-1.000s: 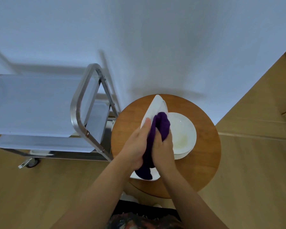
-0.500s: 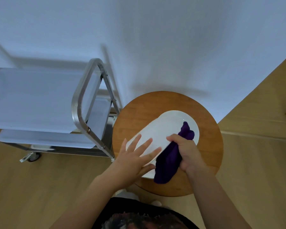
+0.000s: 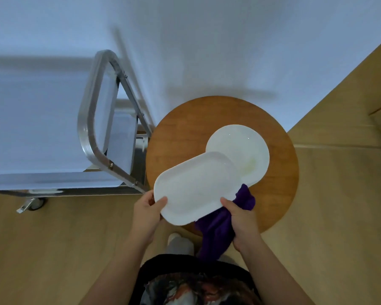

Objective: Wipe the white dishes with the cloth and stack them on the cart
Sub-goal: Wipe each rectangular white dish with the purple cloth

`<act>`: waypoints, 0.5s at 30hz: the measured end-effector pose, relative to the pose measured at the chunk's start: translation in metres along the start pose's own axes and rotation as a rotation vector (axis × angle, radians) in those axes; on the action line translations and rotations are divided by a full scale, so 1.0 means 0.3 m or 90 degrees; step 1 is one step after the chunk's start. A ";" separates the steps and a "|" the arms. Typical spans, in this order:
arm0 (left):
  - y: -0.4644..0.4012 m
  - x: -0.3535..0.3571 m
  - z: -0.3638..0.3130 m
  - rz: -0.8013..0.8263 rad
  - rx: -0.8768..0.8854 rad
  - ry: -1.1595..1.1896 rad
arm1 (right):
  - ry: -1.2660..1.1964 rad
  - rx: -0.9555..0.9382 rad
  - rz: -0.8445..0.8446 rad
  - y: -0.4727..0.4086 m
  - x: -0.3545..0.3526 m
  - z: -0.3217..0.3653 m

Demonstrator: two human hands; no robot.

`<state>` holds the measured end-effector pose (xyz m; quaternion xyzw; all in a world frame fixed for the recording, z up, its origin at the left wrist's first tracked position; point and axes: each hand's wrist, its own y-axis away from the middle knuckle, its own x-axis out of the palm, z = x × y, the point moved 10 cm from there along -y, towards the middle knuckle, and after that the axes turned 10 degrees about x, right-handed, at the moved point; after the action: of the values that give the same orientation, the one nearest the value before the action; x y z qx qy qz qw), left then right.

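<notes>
A white oblong dish [image 3: 195,186] is held face up above the near-left edge of the round wooden table [image 3: 178,128]. My left hand [image 3: 146,213] grips its near-left rim, thumb on top. My right hand [image 3: 242,223] holds the near-right rim together with the purple cloth [image 3: 218,232], which hangs down below the dish. A round white plate [image 3: 244,150] lies on the table behind, partly covered by the oblong dish. The metal cart [image 3: 90,133] stands to the left, with a pale top shelf.
A white wall runs close behind the table and the cart. Wooden floor lies all around, with a cart wheel [image 3: 32,204] at lower left. My foot [image 3: 178,242] shows under the dish.
The oblong dish went from being wiped with the cloth to lying flat, and is now lifted toward the left. My left hand changed from a flat palm on it to a grip on its rim.
</notes>
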<state>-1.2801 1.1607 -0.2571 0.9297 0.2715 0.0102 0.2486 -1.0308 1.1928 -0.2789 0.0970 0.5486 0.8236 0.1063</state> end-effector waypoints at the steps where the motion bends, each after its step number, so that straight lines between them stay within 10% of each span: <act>1: -0.029 -0.009 0.009 0.011 -0.010 -0.016 | 0.022 -0.021 -0.040 -0.008 -0.027 0.007; 15: -0.279 0.045 0.164 0.179 -0.011 -0.283 | 0.157 -0.058 -0.190 -0.124 -0.062 0.014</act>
<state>-1.3028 1.2060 -0.3409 0.9355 0.0782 -0.1578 0.3064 -1.0094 1.2053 -0.3126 -0.0921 0.5278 0.8283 0.1637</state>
